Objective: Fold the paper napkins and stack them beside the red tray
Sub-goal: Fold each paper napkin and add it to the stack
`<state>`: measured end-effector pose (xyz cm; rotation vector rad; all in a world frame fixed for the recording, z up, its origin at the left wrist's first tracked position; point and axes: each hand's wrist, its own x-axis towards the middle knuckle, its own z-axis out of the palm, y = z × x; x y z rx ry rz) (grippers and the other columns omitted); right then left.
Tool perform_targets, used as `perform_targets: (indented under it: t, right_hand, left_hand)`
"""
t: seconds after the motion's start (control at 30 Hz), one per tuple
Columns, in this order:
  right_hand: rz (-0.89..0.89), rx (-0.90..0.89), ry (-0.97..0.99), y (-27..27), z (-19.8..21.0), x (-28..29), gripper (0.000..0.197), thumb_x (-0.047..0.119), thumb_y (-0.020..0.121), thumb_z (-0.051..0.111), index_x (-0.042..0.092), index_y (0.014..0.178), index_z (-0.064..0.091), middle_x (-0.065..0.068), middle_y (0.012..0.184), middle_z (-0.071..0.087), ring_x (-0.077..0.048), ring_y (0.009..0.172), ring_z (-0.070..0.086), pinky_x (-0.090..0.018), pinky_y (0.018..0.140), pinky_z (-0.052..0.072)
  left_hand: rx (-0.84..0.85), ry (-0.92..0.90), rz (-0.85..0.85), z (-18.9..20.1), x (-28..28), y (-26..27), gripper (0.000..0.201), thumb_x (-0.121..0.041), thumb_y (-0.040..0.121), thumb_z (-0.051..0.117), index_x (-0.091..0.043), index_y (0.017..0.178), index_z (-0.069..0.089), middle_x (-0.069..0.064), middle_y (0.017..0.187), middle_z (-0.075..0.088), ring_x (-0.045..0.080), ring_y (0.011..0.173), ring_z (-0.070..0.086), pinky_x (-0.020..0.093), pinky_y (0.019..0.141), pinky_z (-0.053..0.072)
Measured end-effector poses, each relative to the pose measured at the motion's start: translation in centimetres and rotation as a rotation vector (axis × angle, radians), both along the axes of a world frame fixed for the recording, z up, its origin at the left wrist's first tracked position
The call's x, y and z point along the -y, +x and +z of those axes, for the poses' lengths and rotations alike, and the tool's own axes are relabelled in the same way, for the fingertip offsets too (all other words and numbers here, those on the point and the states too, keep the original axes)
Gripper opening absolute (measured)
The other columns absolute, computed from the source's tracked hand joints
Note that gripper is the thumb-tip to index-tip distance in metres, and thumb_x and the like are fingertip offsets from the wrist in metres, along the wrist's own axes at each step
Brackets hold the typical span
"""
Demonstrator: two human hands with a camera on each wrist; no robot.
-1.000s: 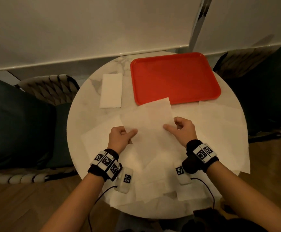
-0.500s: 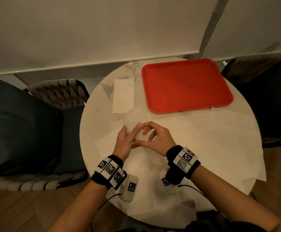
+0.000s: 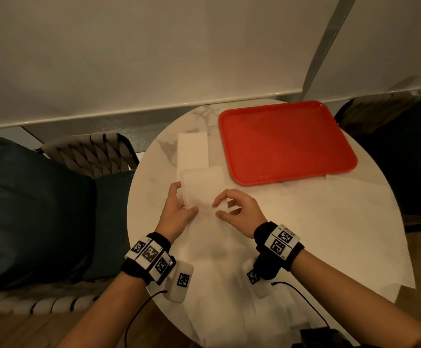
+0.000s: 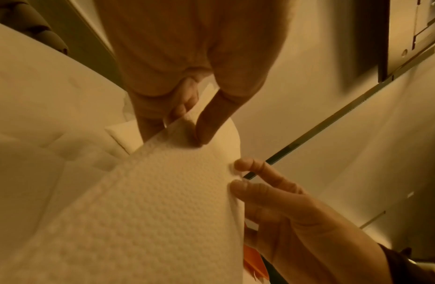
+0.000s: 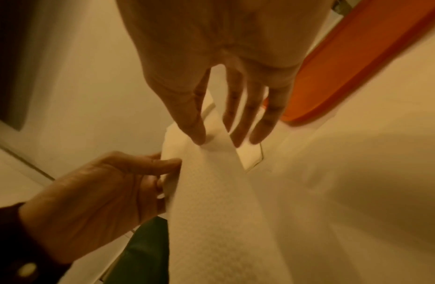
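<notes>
A folded white napkin [image 3: 201, 187] hangs between both hands, just above the round marble table [image 3: 154, 172]. My left hand [image 3: 184, 199] pinches its left edge, thumb on top [image 4: 189, 128]. My right hand [image 3: 217, 209] pinches its right edge between thumb and index finger, the other fingers straight [image 5: 211, 140]. A stack of folded napkins [image 3: 191, 149] lies just beyond, left of the red tray [image 3: 284, 141]. The held napkin's far end overlaps the stack's near edge in the head view. Whether they touch I cannot tell.
Several unfolded napkins [image 3: 329, 222] cover the near and right parts of the table, some hanging over its edge. A woven chair [image 3: 91, 151] with a dark cushion [image 3: 28, 209] stands at the left. Another dark seat [image 3: 410, 159] is at the right. A pale wall runs behind.
The hands, a napkin's width apart on a flat sheet a second ago, came together and folded it. They now hold the narrower folded napkin farther out, near the stack.
</notes>
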<state>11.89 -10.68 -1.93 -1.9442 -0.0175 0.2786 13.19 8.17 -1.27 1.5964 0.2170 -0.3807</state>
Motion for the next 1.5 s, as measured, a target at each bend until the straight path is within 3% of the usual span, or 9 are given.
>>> perform_targets:
  t: [0.1, 0.23, 0.4, 0.6, 0.8, 0.93, 1.1, 1.3, 1.5]
  right_hand:
    - [-0.093, -0.009, 0.048, 1.6, -0.6, -0.8, 0.018, 0.004, 0.078, 0.070, 0.022, 0.082, 0.071, 0.012, 0.083, 0.067, -0.006, 0.053, 0.050, -0.014, 0.056, 0.040]
    - [-0.159, -0.046, 0.026, 4.9, -1.2, -1.5, 0.026, 0.009, 0.077, 0.074, 0.023, 0.099, 0.071, -0.007, 0.100, 0.067, -0.008, 0.056, 0.050, -0.016, 0.056, 0.046]
    - [-0.194, -0.029, -0.046, 9.5, -2.2, -2.3, 0.031, 0.005, 0.082, 0.069, 0.020, 0.109, 0.070, -0.005, 0.102, 0.067, -0.010, 0.060, 0.055, -0.008, 0.054, 0.044]
    - [-0.215, 0.045, -0.151, 15.8, -3.4, -3.0, 0.036, 0.007, 0.079, 0.071, 0.020, 0.112, 0.070, 0.006, 0.103, 0.061, -0.007, 0.064, 0.055, -0.005, 0.058, 0.043]
    - [-0.019, 0.013, -0.356, 20.0, -5.8, -4.3, 0.058, 0.003, 0.076, 0.071, 0.010, 0.131, 0.056, -0.006, 0.121, 0.053, -0.015, 0.082, 0.052, -0.024, 0.081, 0.047]
    - [0.030, -0.060, -0.446, 20.7, -7.1, -4.7, 0.061, 0.006, 0.079, 0.069, 0.010, 0.136, 0.051, -0.007, 0.122, 0.049, -0.025, 0.104, 0.055, -0.024, 0.091, 0.042]
    - [0.020, -0.071, -0.438, 20.7, -7.9, -4.7, 0.060, 0.005, 0.082, 0.067, 0.010, 0.139, 0.048, -0.005, 0.122, 0.045, -0.023, 0.104, 0.055, -0.019, 0.087, 0.040]
    - [0.109, -0.113, -0.559, 19.8, -6.7, -4.4, 0.066, 0.017, 0.086, 0.062, 0.019, 0.146, 0.035, -0.007, 0.124, 0.036, -0.027, 0.105, 0.053, -0.031, 0.092, 0.045]
    - [0.019, 0.048, -0.429, 14.9, -2.0, 0.0, 0.051, 0.017, 0.082, 0.066, 0.020, 0.132, 0.052, 0.000, 0.103, 0.040, -0.014, 0.087, 0.046, -0.023, 0.074, 0.036]
  left_hand:
    - [0.023, 0.022, 0.016, 0.0, -0.4, 1.7, 0.072, 0.007, 0.084, 0.061, -0.035, 0.133, 0.028, 0.017, 0.098, 0.070, 0.024, 0.080, 0.069, 0.026, 0.060, 0.055]
    - [0.089, 0.124, -0.015, -0.9, -0.9, 4.5, 0.083, -0.003, 0.077, 0.074, -0.052, 0.130, 0.034, 0.001, 0.110, 0.063, 0.022, 0.089, 0.068, 0.036, 0.075, 0.058]
    - [0.165, 0.351, 0.041, -2.8, -1.1, 8.3, 0.025, -0.008, 0.075, 0.078, -0.023, 0.093, 0.072, -0.005, 0.100, 0.067, 0.013, 0.074, 0.054, 0.023, 0.069, 0.046]
    - [0.331, 0.544, 0.016, -3.6, -1.4, 13.9, 0.039, -0.009, 0.075, 0.078, -0.021, 0.110, 0.067, -0.006, 0.112, 0.060, 0.011, 0.072, 0.051, 0.018, 0.070, 0.043]
    - [0.323, 0.703, -0.060, -5.9, -2.1, 17.5, 0.046, -0.006, 0.075, 0.078, -0.009, 0.118, 0.064, 0.009, 0.124, 0.060, 0.026, 0.107, 0.059, 0.027, 0.092, 0.045]
    - [0.267, 0.707, -0.093, -7.3, -2.3, 18.5, 0.048, -0.004, 0.072, 0.079, -0.007, 0.118, 0.064, 0.011, 0.121, 0.060, 0.035, 0.101, 0.060, 0.041, 0.095, 0.048]
    - [0.222, 0.773, -0.161, -8.0, -2.5, 18.9, 0.052, -0.008, 0.074, 0.079, -0.006, 0.124, 0.062, 0.010, 0.127, 0.054, 0.030, 0.110, 0.057, 0.039, 0.100, 0.045]
    - [0.149, 0.927, -0.276, -7.9, -2.3, 18.6, 0.058, -0.020, 0.084, 0.072, -0.014, 0.137, 0.052, 0.011, 0.134, 0.038, 0.027, 0.119, 0.048, 0.040, 0.103, 0.041]
    - [0.131, 0.970, -0.307, -7.5, -0.9, 17.5, 0.057, -0.022, 0.086, 0.070, -0.010, 0.138, 0.050, 0.015, 0.130, 0.040, 0.032, 0.115, 0.050, 0.040, 0.099, 0.042]
